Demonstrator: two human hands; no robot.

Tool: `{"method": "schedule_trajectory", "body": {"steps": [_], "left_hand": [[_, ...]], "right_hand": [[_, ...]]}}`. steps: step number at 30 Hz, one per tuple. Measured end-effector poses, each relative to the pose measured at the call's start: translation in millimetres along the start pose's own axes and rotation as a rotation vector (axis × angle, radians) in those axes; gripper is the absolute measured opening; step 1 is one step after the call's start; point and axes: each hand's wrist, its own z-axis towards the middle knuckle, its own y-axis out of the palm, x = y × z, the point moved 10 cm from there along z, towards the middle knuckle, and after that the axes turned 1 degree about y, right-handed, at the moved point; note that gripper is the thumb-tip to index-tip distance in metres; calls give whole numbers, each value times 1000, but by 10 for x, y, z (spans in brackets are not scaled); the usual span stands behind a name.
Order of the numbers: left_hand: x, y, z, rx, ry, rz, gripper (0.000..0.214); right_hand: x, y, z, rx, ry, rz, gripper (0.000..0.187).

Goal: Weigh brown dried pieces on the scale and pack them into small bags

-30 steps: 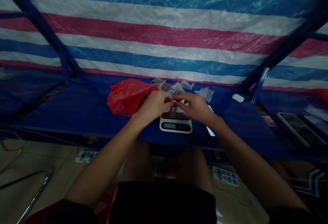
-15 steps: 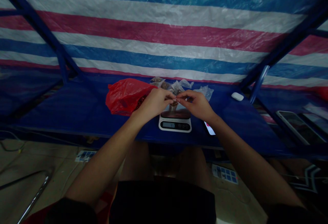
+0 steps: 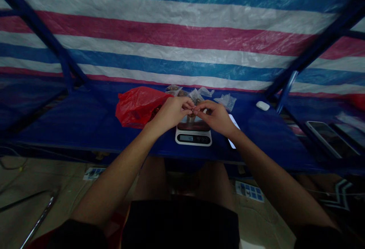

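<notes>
My left hand (image 3: 171,114) and my right hand (image 3: 214,118) meet at the fingertips above a white digital kitchen scale (image 3: 193,137). Between them they pinch a small item (image 3: 194,110), too small to identify. Some brown pieces (image 3: 191,115) sit on the scale's dark platform, partly hidden by my hands. Left of my left hand lies a red plastic bag (image 3: 137,107) with brown contents at its mouth. Several small clear bags (image 3: 196,96) holding brown material lie behind my hands.
The scale and bags stand on a blue tabletop (image 3: 76,119), backed by a striped tarpaulin (image 3: 171,51) on dark blue frame bars. A pale phone (image 3: 233,133) lies right of the scale, a white small case (image 3: 262,105) further right, and another phone (image 3: 330,138) near the right edge.
The whole view has drifted slightly, with the table shifting left and up. My fingertips have come closer together around the small item, and both hands remain over the scale.
</notes>
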Motion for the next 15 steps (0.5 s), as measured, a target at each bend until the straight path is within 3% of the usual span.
{"method": "schedule_trajectory", "body": {"steps": [9,15], "left_hand": [[-107,0,26,33,20,-78,22],[-160,-163,-44,94,57,-22,24]], "right_hand": [[-20,14,0,4,-31,-5,18],[9,-115,-83,56,-15,-36,19]]}}
